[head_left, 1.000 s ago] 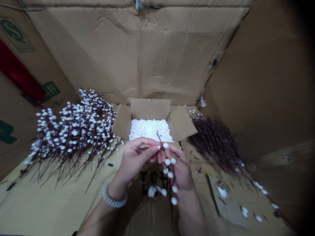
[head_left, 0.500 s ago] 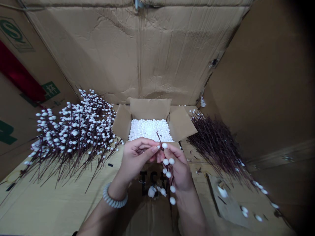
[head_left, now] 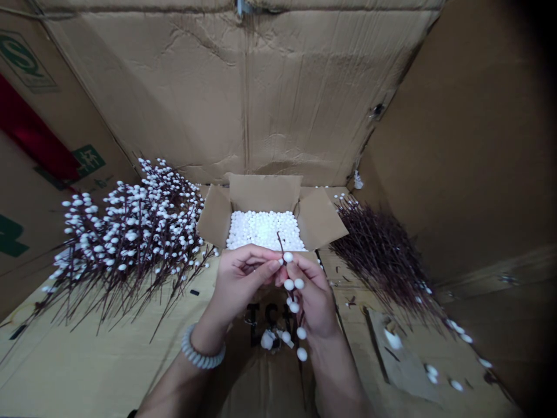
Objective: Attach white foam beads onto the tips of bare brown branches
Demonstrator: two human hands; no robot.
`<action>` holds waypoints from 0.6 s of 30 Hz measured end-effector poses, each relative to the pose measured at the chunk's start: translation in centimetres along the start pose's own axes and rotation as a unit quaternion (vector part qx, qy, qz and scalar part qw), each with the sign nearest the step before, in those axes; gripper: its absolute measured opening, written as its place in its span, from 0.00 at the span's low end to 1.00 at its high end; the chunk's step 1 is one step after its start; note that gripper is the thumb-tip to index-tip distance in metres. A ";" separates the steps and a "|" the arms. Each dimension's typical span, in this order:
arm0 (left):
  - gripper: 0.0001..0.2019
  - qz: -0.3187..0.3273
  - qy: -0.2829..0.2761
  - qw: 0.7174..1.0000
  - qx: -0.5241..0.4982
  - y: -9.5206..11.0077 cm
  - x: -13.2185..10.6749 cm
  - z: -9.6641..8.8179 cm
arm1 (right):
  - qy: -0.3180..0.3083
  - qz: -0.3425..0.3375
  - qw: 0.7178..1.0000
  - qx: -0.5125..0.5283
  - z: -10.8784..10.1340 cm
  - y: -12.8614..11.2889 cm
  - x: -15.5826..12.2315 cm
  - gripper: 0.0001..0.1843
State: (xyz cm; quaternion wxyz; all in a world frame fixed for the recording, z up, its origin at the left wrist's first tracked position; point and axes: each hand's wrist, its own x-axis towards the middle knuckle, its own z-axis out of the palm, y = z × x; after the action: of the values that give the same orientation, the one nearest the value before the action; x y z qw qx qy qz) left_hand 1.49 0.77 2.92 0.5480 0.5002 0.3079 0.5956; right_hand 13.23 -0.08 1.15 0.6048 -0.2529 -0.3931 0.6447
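My right hand (head_left: 315,293) is closed around a dark brown twig with white balls (head_left: 294,306) strung along it; its bare tip rises above the fingers and its lower end hangs down by the wrist. Thumb and forefinger of my left hand (head_left: 243,278) pinch a small white ball (head_left: 281,262) against the twig near its top. The two hands almost touch. Just behind them stands an open cardboard box (head_left: 265,191) filled with loose white balls (head_left: 261,226).
At left lies a heap of twigs with white balls (head_left: 139,226). A bundle of bare dark twigs (head_left: 383,249) lies at right. White scraps (head_left: 268,339) sit below my hands, and a flat cardboard piece (head_left: 404,360) with loose balls is at front right. Cardboard walls (head_left: 243,93) surround the surface.
The twig and my right hand have shifted slightly to the left, bringing its top ball closer to my left fingertips. The left hand keeps its pinch almost in place.
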 end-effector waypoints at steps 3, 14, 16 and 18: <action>0.04 0.009 -0.014 1.000 -0.009 0.0 0.1 0.0 | 0.000 0.001 1.000 0.004 0.0 -0.1 0.0 0.16; 0.13 -0.012 0.001 1.000 0.000 0.3 0.0 -0.3 | 0.047 0.016 0.998 0.032 0.1 -0.3 0.1 0.15; 0.11 -0.004 0.018 1.000 0.022 0.2 0.1 -0.3 | 0.046 0.022 0.997 0.054 0.0 -0.2 0.1 0.14; 0.10 0.007 0.049 0.997 0.064 0.1 -0.1 -0.2 | 0.043 0.020 0.996 0.072 0.0 -0.2 0.2 0.13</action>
State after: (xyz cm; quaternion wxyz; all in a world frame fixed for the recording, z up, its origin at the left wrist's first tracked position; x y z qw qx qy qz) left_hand 1.23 0.70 2.88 0.4950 0.5065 0.3688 0.6020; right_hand 13.35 0.11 1.33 0.6245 -0.2436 -0.3141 0.6723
